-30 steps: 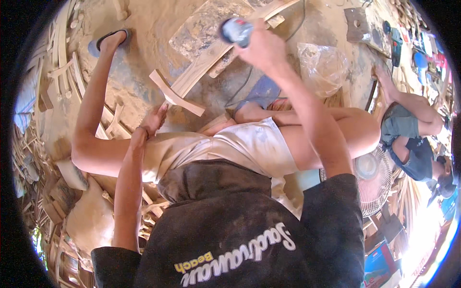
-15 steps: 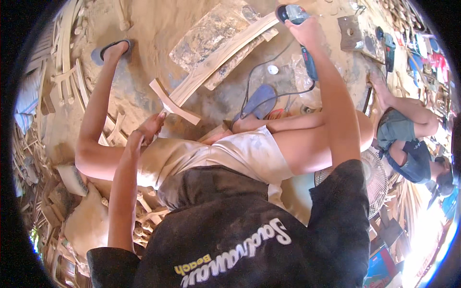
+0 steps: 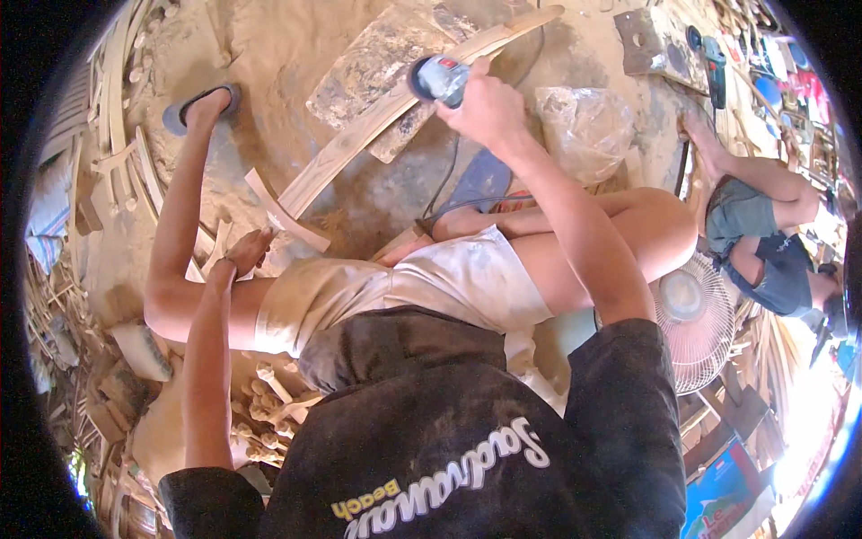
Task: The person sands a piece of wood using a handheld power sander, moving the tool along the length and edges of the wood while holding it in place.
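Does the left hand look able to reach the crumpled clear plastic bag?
Probably not: the left hand seems to hold the long pale wooden piece, with the right forearm between hand and bag.

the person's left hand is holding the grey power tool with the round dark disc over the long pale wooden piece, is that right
Not quite: the wrong hand is named. The head view shows the right hand holding the grey power tool with the round dark disc over the long pale wooden piece.
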Available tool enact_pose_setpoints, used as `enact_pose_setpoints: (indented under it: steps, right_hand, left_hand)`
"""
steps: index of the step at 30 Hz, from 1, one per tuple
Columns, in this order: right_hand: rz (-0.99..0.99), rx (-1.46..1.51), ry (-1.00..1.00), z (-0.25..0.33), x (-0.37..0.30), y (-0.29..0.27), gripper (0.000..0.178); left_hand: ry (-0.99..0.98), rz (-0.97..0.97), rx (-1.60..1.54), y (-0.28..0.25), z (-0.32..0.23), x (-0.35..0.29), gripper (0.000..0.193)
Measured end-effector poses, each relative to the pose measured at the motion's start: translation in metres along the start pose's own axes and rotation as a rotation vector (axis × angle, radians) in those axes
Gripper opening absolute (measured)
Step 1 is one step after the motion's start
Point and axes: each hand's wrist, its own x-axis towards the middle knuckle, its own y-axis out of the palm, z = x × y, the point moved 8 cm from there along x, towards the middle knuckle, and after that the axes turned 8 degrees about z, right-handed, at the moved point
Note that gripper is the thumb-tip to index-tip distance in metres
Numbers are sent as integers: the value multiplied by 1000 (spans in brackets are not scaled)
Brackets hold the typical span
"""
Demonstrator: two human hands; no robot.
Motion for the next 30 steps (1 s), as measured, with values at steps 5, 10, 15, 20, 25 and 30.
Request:
enact_pose_setpoints:
  steps: [5,10,15,20,25,30]
  right_hand:
    - [-106,-16,171,-67,21,-30,93]
    - [-203,-5,337,-109,44,-57,95]
    - [-220,-33,422,-161,55,-77,89]
    - [-13,-31,299,-133,60,-73,77]
    - [93,-13,70,-22,0,-7,88]
    - [71,53,-84,33,-1,1,84]
  left_hand:
    - [-6,35,-78,10,17,9,80]
    - [10,39,-17,5,29,-1,80]
    - [-9,85,-1,10,7,10,79]
    - [-2,26,28,-15,22,13,77]
    - [-139,124,221,-19,20,8,48]
    - [-51,61,103,-26,84,-40,76]
